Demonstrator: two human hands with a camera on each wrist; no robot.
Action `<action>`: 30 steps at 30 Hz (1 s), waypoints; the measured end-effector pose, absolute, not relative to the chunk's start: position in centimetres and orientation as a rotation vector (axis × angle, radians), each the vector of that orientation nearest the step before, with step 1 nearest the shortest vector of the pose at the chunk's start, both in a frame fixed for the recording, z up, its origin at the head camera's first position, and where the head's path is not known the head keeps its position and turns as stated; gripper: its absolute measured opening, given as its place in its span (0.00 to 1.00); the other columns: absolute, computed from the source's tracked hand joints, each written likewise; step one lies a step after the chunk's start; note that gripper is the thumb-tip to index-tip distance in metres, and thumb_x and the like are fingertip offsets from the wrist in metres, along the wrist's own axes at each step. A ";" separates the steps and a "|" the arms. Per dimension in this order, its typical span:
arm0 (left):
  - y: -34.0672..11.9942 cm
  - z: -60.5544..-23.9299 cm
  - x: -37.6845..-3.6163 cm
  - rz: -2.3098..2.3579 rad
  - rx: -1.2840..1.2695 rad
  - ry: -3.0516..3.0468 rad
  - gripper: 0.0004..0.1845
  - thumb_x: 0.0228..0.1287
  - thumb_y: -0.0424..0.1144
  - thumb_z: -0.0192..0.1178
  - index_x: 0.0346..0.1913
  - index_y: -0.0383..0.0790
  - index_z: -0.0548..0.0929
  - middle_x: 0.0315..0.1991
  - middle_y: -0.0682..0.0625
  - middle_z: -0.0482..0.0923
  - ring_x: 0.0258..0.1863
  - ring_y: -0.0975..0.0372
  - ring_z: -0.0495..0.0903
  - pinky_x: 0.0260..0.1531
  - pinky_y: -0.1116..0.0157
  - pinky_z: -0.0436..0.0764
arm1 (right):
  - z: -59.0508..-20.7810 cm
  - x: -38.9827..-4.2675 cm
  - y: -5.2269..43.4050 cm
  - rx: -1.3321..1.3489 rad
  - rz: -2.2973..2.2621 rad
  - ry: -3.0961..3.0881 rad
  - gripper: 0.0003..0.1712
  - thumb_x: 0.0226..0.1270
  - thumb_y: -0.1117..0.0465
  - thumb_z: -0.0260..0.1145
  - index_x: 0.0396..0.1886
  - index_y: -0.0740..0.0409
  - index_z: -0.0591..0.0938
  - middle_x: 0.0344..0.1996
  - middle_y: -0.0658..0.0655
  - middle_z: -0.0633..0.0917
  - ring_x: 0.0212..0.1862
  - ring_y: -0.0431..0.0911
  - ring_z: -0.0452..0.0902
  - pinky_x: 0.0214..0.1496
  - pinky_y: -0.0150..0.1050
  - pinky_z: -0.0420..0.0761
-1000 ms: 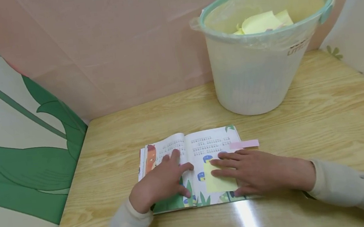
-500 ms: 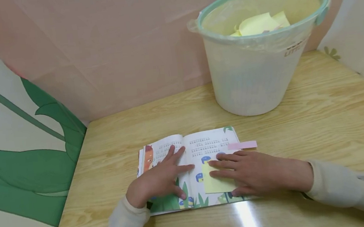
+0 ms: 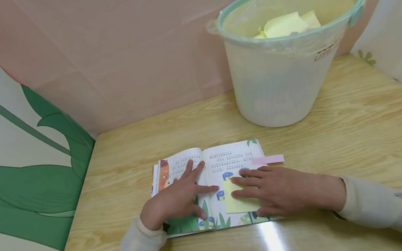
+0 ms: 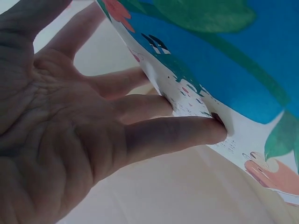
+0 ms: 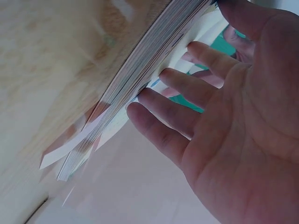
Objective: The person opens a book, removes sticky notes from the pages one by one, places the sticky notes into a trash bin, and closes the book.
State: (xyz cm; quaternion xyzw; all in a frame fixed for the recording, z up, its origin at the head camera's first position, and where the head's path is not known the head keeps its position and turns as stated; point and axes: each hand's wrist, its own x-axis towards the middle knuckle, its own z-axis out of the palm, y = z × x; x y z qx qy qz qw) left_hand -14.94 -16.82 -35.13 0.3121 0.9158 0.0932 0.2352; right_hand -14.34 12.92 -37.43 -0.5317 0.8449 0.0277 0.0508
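A picture book [image 3: 233,148] lies spread on the wooden table, with printed text and drawings on both pages. On its right page is a yellow sticky note [image 3: 236,204], partly covered by my right hand [image 3: 281,190], whose straight fingers rest on it. My left hand [image 3: 177,201] lies across the left page with fingers spread, one reaching over the fold. In the left wrist view, the left fingers [image 4: 177,135] touch the curved page. The right wrist view shows the book's thick page edges [image 5: 135,70] beside the right hand's extended fingers. A pink paper strip [image 3: 274,159] sticks out of the right side.
Behind the book to the right stands a tall whitish bin [image 3: 277,80] with a green rim and a plastic liner. Crumpled yellow papers [image 3: 286,24] lie in it. A pink-covered wall [image 3: 135,58] backs the table [image 3: 126,145]; a flower-printed panel [image 3: 20,189] borders the left.
The left hand has shifted slightly and its fingers have spread wider over the left page and fold. The right hand stays on the yellow sticky note.
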 end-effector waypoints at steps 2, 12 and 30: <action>-16.8 -35.2 -15.0 0.249 0.856 2.515 0.38 0.50 0.56 0.71 0.68 0.67 0.74 0.82 0.42 0.38 0.80 0.41 0.34 0.63 0.48 0.75 | -37.4 -14.3 12.9 -1.619 0.081 2.568 0.33 0.76 0.35 0.48 0.76 0.37 0.64 0.76 0.51 0.66 0.75 0.54 0.64 0.65 0.54 0.74; -16.8 -35.2 -15.0 0.247 0.858 2.513 0.38 0.50 0.56 0.71 0.68 0.67 0.74 0.82 0.42 0.38 0.80 0.41 0.34 0.62 0.47 0.76 | -37.3 -14.3 12.6 -1.680 0.097 2.606 0.31 0.76 0.37 0.51 0.73 0.40 0.69 0.72 0.52 0.73 0.71 0.52 0.70 0.64 0.52 0.75; -16.7 -35.1 -14.9 0.241 0.830 2.513 0.37 0.51 0.55 0.71 0.68 0.68 0.74 0.82 0.43 0.39 0.80 0.42 0.34 0.62 0.51 0.77 | -37.2 -14.9 12.0 -2.120 0.012 2.738 0.14 0.60 0.53 0.72 0.45 0.46 0.81 0.38 0.42 0.85 0.44 0.40 0.81 0.49 0.37 0.77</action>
